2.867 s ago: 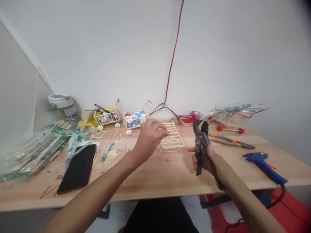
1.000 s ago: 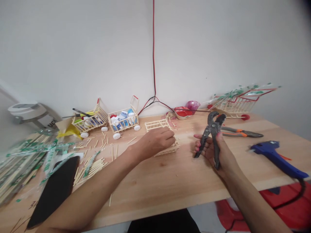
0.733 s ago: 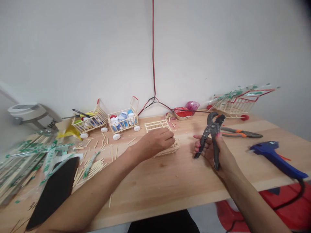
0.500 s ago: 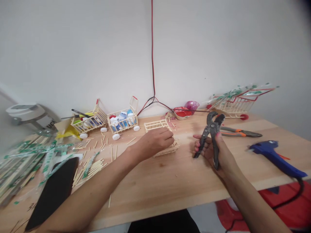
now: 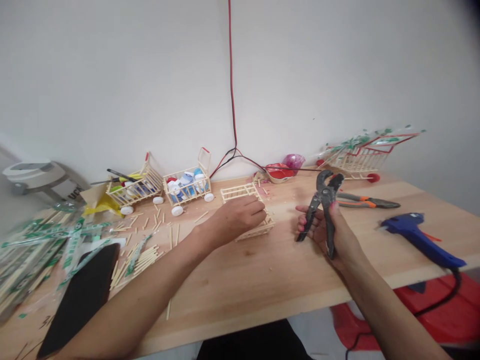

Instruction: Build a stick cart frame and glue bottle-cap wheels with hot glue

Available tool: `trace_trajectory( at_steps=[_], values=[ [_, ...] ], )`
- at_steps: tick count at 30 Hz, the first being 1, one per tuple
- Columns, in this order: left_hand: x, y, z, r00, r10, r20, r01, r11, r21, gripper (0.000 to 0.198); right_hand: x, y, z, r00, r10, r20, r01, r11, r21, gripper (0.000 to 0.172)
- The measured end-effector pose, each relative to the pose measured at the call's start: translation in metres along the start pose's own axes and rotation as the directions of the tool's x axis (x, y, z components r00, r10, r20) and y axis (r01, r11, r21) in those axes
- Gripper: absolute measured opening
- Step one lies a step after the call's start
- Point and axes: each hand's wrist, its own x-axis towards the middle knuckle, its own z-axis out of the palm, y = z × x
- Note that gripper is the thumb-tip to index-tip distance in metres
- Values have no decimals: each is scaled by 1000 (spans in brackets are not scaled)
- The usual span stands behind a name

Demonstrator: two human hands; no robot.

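Observation:
My left hand (image 5: 237,216) rests palm down on a small frame of pale wooden sticks (image 5: 247,205) at the middle of the wooden table (image 5: 262,270), its fingers curled over the frame's near side. My right hand (image 5: 330,231) is closed round the handles of dark metal pliers (image 5: 322,202), which point upward with the jaws slightly apart. Nothing is between the jaws.
Two small stick carts with bottle caps (image 5: 187,184) and tools (image 5: 129,186) stand near the wall. Loose sticks (image 5: 144,250), packets of sticks (image 5: 33,250) and a black phone (image 5: 80,295) lie left. Orange-handled pliers (image 5: 365,201), a blue glue gun (image 5: 420,237) and another cart (image 5: 360,155) lie right.
My left hand came down from above the stick frame and now lies on it. My right hand still holds the pliers upright; the view has shifted slightly.

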Motion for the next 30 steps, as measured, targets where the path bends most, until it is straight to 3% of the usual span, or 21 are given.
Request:
trace_trajectory(
  at_steps=[7, 10, 12, 15, 17, 20, 22, 25, 30],
  values=[
    [3, -1, -10, 998, -21, -58, 24, 998, 55, 23, 0, 1, -1, 1000, 13, -14, -12, 1000, 27, 68],
    [8, 2, -24, 978, -155, -142, 157, 988, 3, 23, 0, 0, 2, 1000, -10, 8, 10, 999, 31, 68],
    [11, 7, -35, 935, -299, -190, 274, 950, -149, 21, -3, 1, 6, 999, -37, 26, 36, 999, 10, 68],
    [13, 19, -52, 825, -541, -167, 422, 784, -456, 17, -14, 2, 15, 996, -57, 68, 63, 995, -76, 69],
    [12, 28, -60, 746, -664, -44, 491, 594, -637, 13, -26, 4, 23, 992, -54, 113, 73, 981, -180, 69],
    [9, 42, -67, 669, -717, 195, 500, 240, -832, 14, -47, 4, 36, 985, -42, 166, 96, 938, -334, 65],
    [7, 49, -68, 634, -724, 272, 464, 75, -882, 18, -61, 1, 44, 979, -37, 200, 122, 894, -431, 62],
    [1, 55, -69, 606, -742, 288, 429, 0, -903, 21, -78, -7, 54, 973, -26, 231, 158, 801, -577, 60],
    [-9, 61, -73, 612, -749, 255, 440, 55, -896, 18, -94, -19, 67, 964, 0, 267, 196, 678, -708, 57]
  ],
)
